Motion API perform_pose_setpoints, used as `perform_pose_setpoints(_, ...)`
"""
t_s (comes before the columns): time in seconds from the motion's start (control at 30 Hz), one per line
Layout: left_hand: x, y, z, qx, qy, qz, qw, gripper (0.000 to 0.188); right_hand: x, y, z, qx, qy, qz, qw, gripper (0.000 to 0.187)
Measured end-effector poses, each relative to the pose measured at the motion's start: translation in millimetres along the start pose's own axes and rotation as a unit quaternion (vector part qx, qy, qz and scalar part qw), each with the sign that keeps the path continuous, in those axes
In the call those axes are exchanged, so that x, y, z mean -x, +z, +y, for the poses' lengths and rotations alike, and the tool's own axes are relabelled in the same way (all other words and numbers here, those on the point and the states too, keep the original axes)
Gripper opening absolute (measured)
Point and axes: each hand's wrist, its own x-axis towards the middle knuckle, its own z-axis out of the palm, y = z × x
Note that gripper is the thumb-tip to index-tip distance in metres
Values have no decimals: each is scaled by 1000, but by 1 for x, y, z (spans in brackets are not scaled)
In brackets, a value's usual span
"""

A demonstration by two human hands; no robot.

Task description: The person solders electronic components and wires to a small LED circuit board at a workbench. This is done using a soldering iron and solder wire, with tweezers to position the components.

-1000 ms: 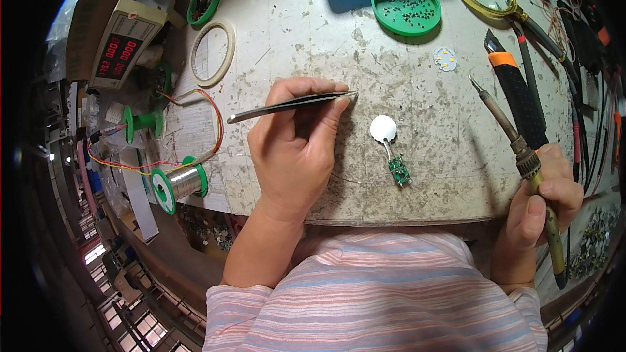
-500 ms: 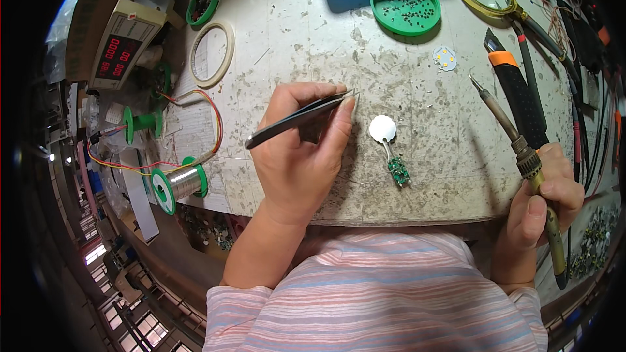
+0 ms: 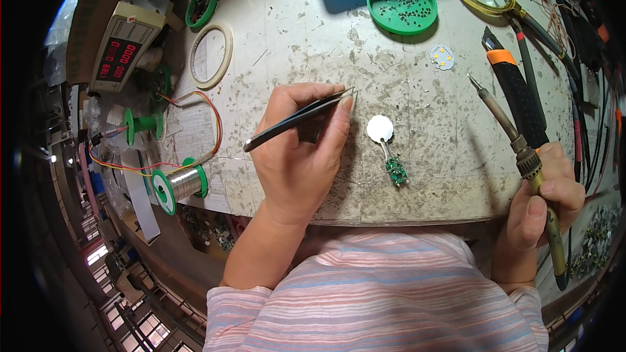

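Since a sec ago your left hand (image 3: 301, 150) tilted the tweezers (image 3: 297, 119), tips now nearer the white LED disc w/ small green board (image 3: 396, 172) at frame centre; fingers pinch them, tips empty. Right hand (image 3: 544, 212) fist-grips the soldering iron (image 3: 515, 143), right of frame, tip off the work.

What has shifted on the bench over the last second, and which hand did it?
The left hand tilted the black tweezers from nearly level to slanting, rear end dropping toward the person, tips staying near the white round board. Its grip on them held throughout. The right hand kept the soldering iron in place; the small green board did not move.
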Motion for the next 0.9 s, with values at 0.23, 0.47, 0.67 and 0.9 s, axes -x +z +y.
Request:
perform_pose_setpoints(0.23,-1,2,-3,22,15,11,1000,17,1,-1,0,3,14,7,1000,24)
perform_pose_setpoints(0.47,-1,2,0,18,-4,2,1000,18,0,0,1,2,-3,2,1000,19)
perform_pose_setpoints(0.67,-1,2,-3,44,4,11,999,18,0,-1,1,1,-8,3,1000,19)
perform_pose_setpoints(0.9,-2,1,-1,37,-8,4,999,17,0,-1,1,5,-1,3,1000,21)
